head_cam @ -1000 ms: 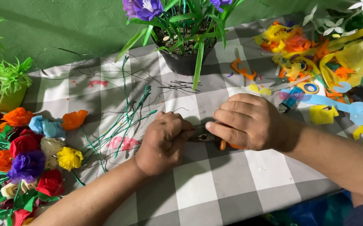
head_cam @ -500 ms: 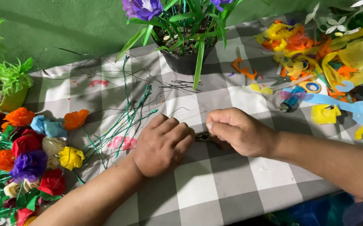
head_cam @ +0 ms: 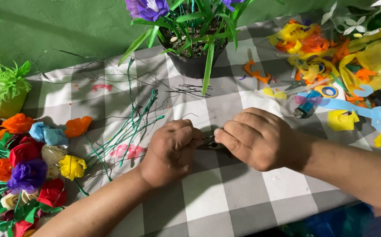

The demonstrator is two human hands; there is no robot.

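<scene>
Hands meet near the table's front edge: left hand (head_cam: pixel 171 151) fisted, right hand (head_cam: pixel 254 138) curled, both closed on a small dark metal tool (head_cam: pixel 211 142) barely visible between them. Best kept low on the checked cloth (head_cam: pixel 239 193). Beyond lie green wire stems (head_cam: pixel 131 127); farther, at the back edge, the dark flower pot (head_cam: pixel 195 63).

- no labels, signs or screens in view
- no packages either: nothing boxed, bagged or wrapped on the checked tabletop (head_cam: pixel 225 193)
- closest candidate: small blue cylinder (head_cam: pixel 307 103), far right side, lying tilted among paper scraps; too small to tell if it is a tube or container, no label visible on it
</scene>
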